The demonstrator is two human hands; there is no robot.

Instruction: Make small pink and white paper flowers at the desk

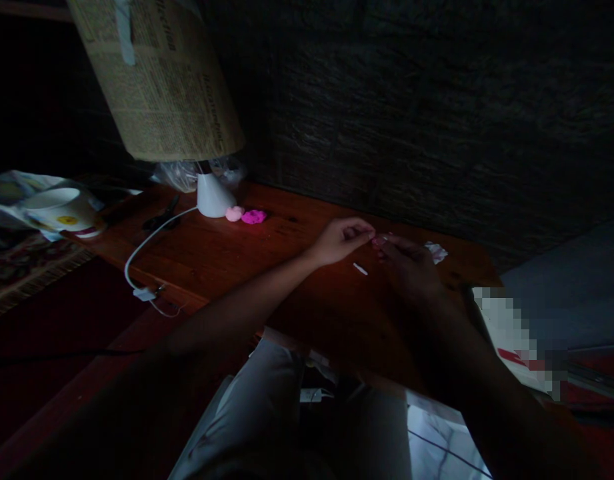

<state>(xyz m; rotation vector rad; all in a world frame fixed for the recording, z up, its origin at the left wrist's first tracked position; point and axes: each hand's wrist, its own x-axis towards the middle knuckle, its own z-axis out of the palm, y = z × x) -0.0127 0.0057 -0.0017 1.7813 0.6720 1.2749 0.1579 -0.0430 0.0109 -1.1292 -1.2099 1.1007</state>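
Both my hands meet over the middle of a reddish wooden table [221, 253]. My left hand [343, 240] is pinched closed, fingertips at a small pink object [378, 240] held between the two hands. My right hand [409, 267], in shadow, is also closed with its fingertips on the same pink piece. A short white sliver [360, 269] lies on the wood just below the hands. A crumpled white scrap [437, 251] sits beyond my right hand.
A lamp with a newspaper shade [161, 80] and white base [214, 195] stands at the back left, its white cord [147, 247] running to the table edge. Two pink lumps [247, 215] and scissors [161, 217] lie near it. A cup [61, 210] sits far left. Papers [511, 333] lie right.
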